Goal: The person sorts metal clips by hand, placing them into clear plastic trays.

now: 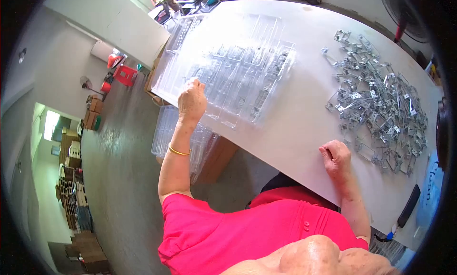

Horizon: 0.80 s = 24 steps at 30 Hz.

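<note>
Pink shirt (252, 232), table edge (267, 158), room between hands (192, 100) (337, 157)

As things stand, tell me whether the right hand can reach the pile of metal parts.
Probably yes: the right hand is close beside the pile of metal parts, and nothing visible blocks the way.

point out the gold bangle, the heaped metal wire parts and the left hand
gold bangle (179, 152): head view, middle of band
heaped metal wire parts (384, 107): head view, centre of heap
left hand (192, 101): head view, back of hand
</note>
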Each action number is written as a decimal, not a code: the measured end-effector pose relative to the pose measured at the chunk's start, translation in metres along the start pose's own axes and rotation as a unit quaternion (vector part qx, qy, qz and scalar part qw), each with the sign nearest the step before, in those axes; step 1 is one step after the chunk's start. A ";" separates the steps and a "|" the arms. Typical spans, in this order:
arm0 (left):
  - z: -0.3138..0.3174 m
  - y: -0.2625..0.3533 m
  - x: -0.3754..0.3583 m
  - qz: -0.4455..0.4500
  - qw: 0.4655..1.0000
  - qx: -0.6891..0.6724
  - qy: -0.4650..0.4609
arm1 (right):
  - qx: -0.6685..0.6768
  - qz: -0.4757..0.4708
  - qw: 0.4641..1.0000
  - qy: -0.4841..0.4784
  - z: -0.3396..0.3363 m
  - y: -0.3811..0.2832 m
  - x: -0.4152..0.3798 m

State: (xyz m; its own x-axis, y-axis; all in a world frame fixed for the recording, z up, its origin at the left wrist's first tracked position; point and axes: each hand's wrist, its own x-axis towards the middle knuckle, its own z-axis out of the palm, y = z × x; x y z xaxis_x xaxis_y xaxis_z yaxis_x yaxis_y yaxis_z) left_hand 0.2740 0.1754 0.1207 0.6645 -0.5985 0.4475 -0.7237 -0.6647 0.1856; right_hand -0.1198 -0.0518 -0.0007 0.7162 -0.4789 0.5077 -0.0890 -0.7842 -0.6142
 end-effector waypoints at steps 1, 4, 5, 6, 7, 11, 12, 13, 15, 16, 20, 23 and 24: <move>0.004 0.002 0.002 -0.001 1.000 -0.006 -0.015 | -0.002 0.004 1.000 0.004 -0.001 0.000 0.000; 0.009 0.008 0.005 -0.010 0.999 -0.007 -0.047 | -0.001 0.011 1.000 -0.007 -0.003 -0.001 0.001; 0.010 0.009 0.005 -0.022 0.998 -0.002 -0.062 | -0.006 0.012 1.000 -0.016 -0.004 -0.001 0.001; 0.011 0.009 0.005 -0.019 0.998 -0.002 -0.065 | -0.011 0.013 1.000 -0.024 -0.005 -0.002 0.001; 0.012 0.007 0.006 -0.020 0.997 0.003 -0.072 | -0.011 0.017 1.000 -0.023 -0.006 -0.003 0.001; 0.016 0.004 0.007 -0.028 0.995 0.008 -0.092 | -0.009 0.009 1.000 -0.023 -0.007 -0.003 0.002; 0.016 0.005 0.008 -0.023 0.995 0.007 -0.093 | -0.006 0.007 1.000 -0.024 -0.006 -0.002 0.001; 0.015 0.006 0.008 -0.025 0.995 0.008 -0.099 | -0.007 0.011 1.000 -0.021 -0.006 -0.001 0.001; 0.014 0.009 0.009 -0.021 0.994 0.009 -0.107 | -0.005 0.001 1.000 -0.012 -0.005 0.000 0.000; 0.014 0.010 0.010 -0.023 0.993 0.016 -0.111 | -0.006 0.005 1.000 -0.009 -0.005 0.001 -0.001; 0.018 0.013 0.011 -0.020 0.991 0.040 -0.122 | -0.006 0.006 1.000 -0.015 -0.005 0.000 0.000; 0.022 0.018 0.011 -0.027 0.992 0.033 -0.121 | -0.006 0.002 1.000 -0.013 -0.004 0.002 -0.001; 0.022 0.020 0.012 -0.025 0.992 0.032 -0.121 | -0.005 -0.003 1.000 -0.010 -0.003 0.004 -0.002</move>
State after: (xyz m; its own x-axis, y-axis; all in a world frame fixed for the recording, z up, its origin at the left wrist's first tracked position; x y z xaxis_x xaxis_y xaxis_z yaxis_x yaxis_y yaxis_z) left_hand 0.2715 0.1448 0.1100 0.7302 -0.6486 0.2150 -0.6805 -0.7187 0.1428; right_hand -0.1235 -0.0550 -0.0018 0.7302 -0.4669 0.4988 -0.0920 -0.7906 -0.6054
